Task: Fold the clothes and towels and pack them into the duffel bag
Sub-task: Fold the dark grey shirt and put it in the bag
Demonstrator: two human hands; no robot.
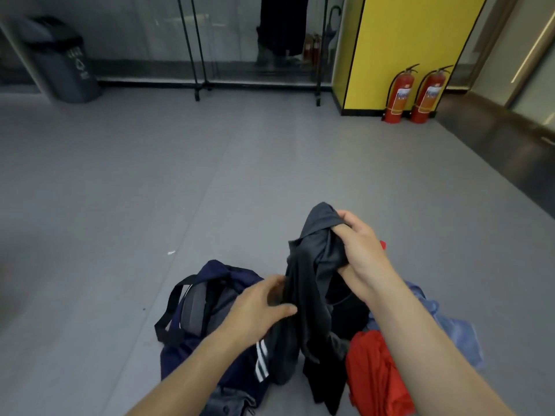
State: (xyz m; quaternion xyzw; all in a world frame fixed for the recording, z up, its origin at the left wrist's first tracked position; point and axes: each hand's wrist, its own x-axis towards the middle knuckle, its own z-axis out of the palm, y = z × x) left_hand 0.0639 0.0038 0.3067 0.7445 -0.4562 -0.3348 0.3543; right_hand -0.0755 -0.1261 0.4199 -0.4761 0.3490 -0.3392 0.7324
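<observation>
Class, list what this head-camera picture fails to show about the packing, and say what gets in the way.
- Inside of the duffel bag: head view, hidden by the left hand and the dark garment.
- Dark garment's type: bunched in the right hand.
- Red cloth and blue cloth: partly covered by the right forearm; red cut off at the bottom edge.
- Fire extinguisher labels: too small, blurred.

A corridor or lobby of a public building. Gray floor [210, 163] meets a glass wall [141, 40] at 12 o'clock, a bin [64, 61] at 10, extinguishers [398, 97] by a yellow pillar [405, 46] at 1.
</observation>
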